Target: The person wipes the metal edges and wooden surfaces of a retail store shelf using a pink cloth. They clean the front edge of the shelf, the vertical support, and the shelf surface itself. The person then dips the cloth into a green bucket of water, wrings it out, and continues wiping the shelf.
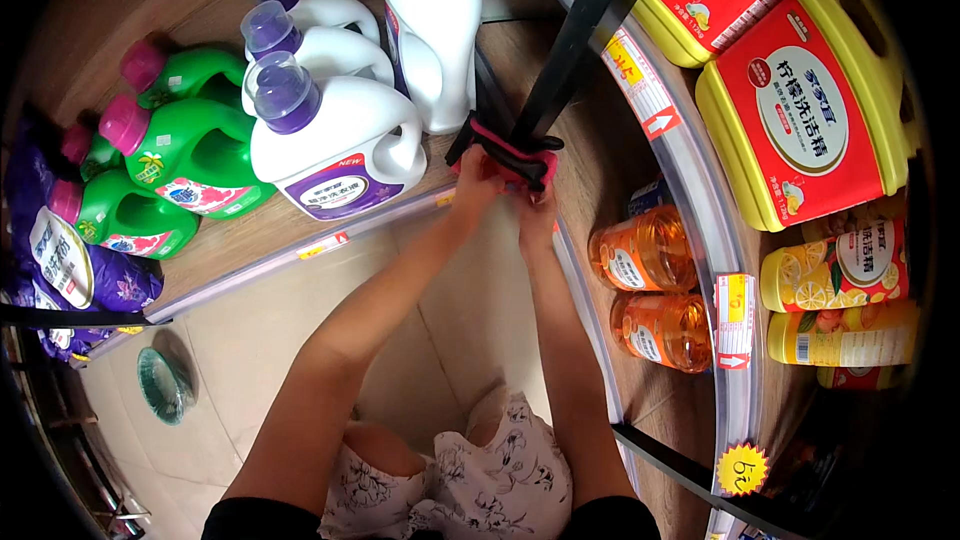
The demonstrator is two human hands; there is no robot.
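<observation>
Both hands are at the inner corner where two shelf runs meet. My left hand [481,174] grips a black-and-pink cloth [514,154], bunched and folded with dark edges. From below, my right hand [535,211] holds the same cloth, its fingers partly hidden and blurred. The cloth lies against the lower part of a black metal post [574,37]; whether it wraps around the post I cannot tell. Nearest on the left stands a white laundry detergent bottle [341,142] with a purple cap. Behind it rises a taller white bottle [433,37].
Green detergent jugs [199,146] and purple bags [82,255] fill the left shelf. Orange liquid bottles [646,247] stand on the lower right shelf, yellow dish soap jugs [810,105] above. A price rail [731,330] curves along the right. A green basin [161,386] sits on the tiled floor [300,330].
</observation>
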